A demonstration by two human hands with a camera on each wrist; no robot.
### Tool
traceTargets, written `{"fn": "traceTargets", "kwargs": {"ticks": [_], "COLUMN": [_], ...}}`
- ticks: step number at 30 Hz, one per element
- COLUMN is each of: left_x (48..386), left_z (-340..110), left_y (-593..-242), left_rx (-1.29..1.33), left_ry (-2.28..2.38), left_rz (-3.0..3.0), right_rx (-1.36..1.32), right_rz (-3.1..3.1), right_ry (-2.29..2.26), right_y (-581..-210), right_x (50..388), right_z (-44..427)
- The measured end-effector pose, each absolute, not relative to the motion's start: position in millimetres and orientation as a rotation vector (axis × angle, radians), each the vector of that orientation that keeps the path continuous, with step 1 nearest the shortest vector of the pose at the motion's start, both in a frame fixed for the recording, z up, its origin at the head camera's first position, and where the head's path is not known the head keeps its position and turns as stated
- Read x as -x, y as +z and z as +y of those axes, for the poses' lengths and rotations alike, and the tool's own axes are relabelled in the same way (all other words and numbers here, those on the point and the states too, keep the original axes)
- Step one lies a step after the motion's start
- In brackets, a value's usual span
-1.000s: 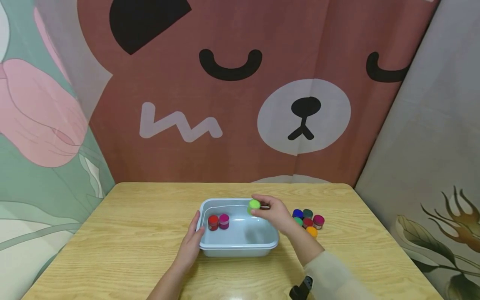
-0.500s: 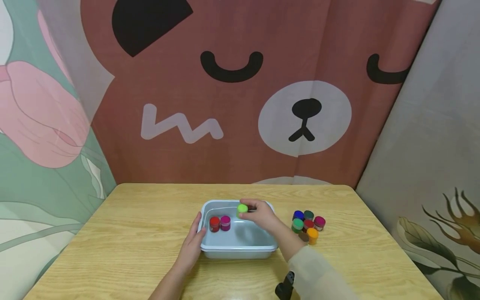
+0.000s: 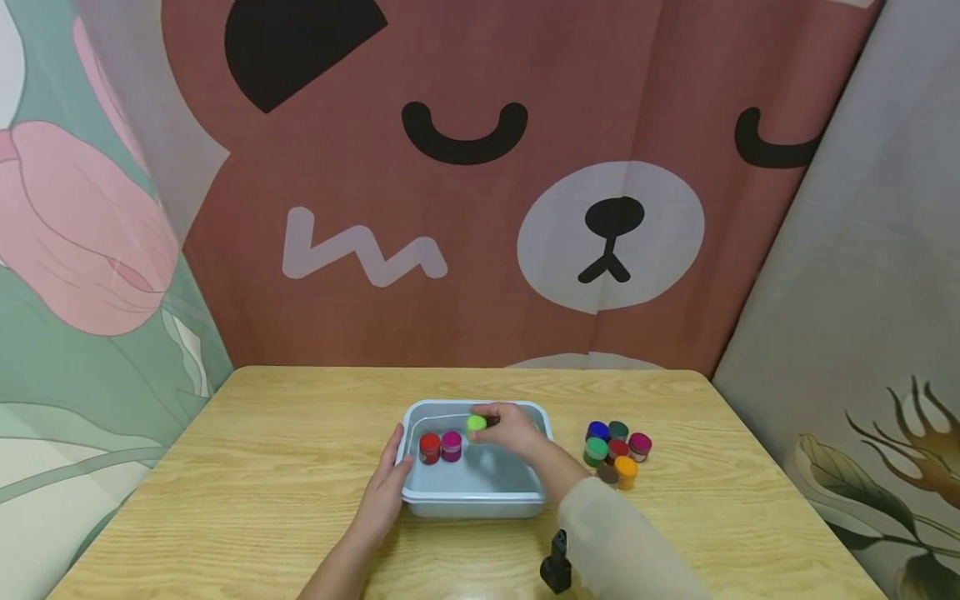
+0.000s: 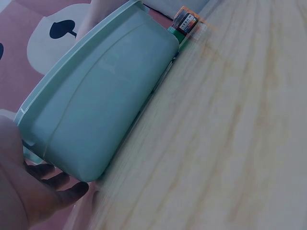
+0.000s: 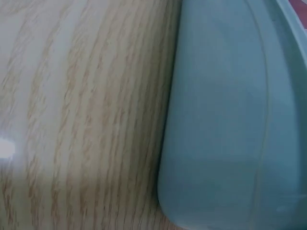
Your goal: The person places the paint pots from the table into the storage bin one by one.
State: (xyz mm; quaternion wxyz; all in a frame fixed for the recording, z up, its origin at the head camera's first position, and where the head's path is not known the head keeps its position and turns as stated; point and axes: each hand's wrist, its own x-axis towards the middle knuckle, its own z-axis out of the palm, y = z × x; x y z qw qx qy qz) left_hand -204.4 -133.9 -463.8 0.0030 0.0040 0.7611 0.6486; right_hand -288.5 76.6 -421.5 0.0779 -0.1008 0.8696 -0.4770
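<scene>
A pale blue plastic basin (image 3: 472, 505) stands on the table, its long side shown in both wrist views. My left hand (image 3: 384, 492) holds its left end, thumb at the rim and fingers along the outside wall; in the left wrist view several fingertips (image 4: 74, 192) show by the basin's corner. Inside the basin, a red paint pot (image 3: 430, 448) and a magenta paint pot (image 3: 452, 446) stand side by side. Between thumb and fingers my right hand (image 3: 512, 429) pinches a lime-green paint pot (image 3: 476, 427), low in the basin, right of the magenta one. Whether it touches the bottom, I cannot tell.
Right of the basin, several more pots are grouped on the wooden table (image 3: 285, 467), among them a blue pot (image 3: 597, 430), an orange pot (image 3: 626, 472) and a brown pot (image 3: 607, 475). A printed bear curtain (image 3: 360, 325) hangs behind the table.
My right hand has moved left and down into the basin with the lime-green paint pot, closer to the magenta one. The left hand keeps its hold on the basin.
</scene>
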Motion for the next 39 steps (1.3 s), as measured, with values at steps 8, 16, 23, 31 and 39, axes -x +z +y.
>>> {"fn": "traceTargets", "kwargs": {"ticks": [8,16,23,31,39], "left_x": [203,202,202,201,201], "left_z": [-134,-134,-134,-134,-134], "left_y": [-462,-462,-461,-462,-462], "left_rx": [-0.013,-0.011,-0.02,-0.028,-0.024], "left_ry": [2.05,2.027,2.023,2.018,2.018], "left_rz": [2.38,2.391,2.398,2.413,2.407], "right_rx": [0.353,0.41,0.345,0.299,0.309], "right_rz": [2.626,2.677,2.681,2.671,2.636], "right_ry": [-1.279,-1.136,-1.088,-1.11,-1.225], "right_y": [-429,-430,-430,-430,-428], "right_x": [292,290,289,289,288], "right_z": [75,69,66,65,68]}}
